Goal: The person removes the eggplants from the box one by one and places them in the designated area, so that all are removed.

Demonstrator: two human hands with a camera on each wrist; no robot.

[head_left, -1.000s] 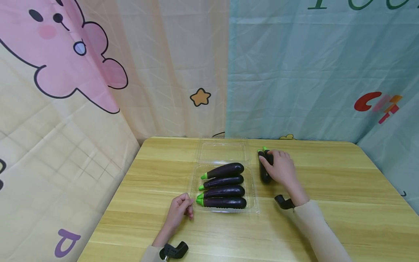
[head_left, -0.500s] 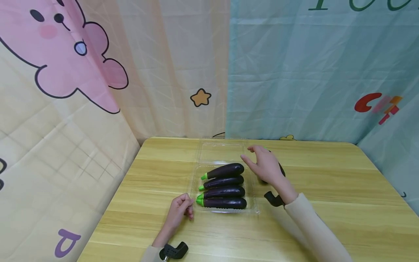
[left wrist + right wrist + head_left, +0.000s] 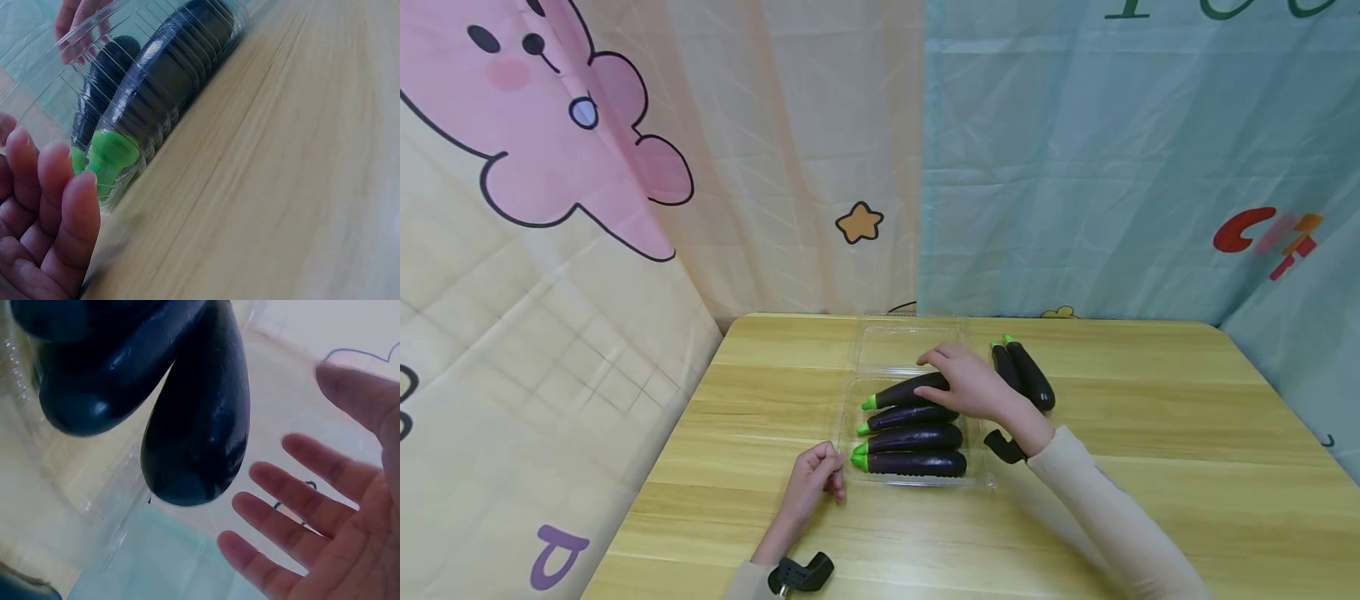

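Note:
A clear plastic clamshell box (image 3: 977, 477) lies with its lid folded back. Several dark eggplants with green stems fill it side by side, the nearest eggplant (image 3: 917, 464) along the front wall. At the box's left front edge, my left hand (image 3: 815, 477) holds the rim with curled fingers; the contact is partly hidden. My right hand (image 3: 973, 383) hovers over the rearmost eggplant (image 3: 898, 390), fingers spread and thumb apart. In the right wrist view, a gap shows between those fingers (image 3: 269, 506) and the eggplant (image 3: 200, 425).
Two more eggplants (image 3: 1030, 375) lie together on the wooden table (image 3: 1150, 500) right of the box, partly behind the right forearm. The open lid (image 3: 895, 346) reaches toward the table's back edge, where printed curtains (image 3: 1075, 167) hang.
My right hand has let go of the eggplants at the right and moved left over the box. Those two now lie angled slightly apart. My left hand stays at the rim.

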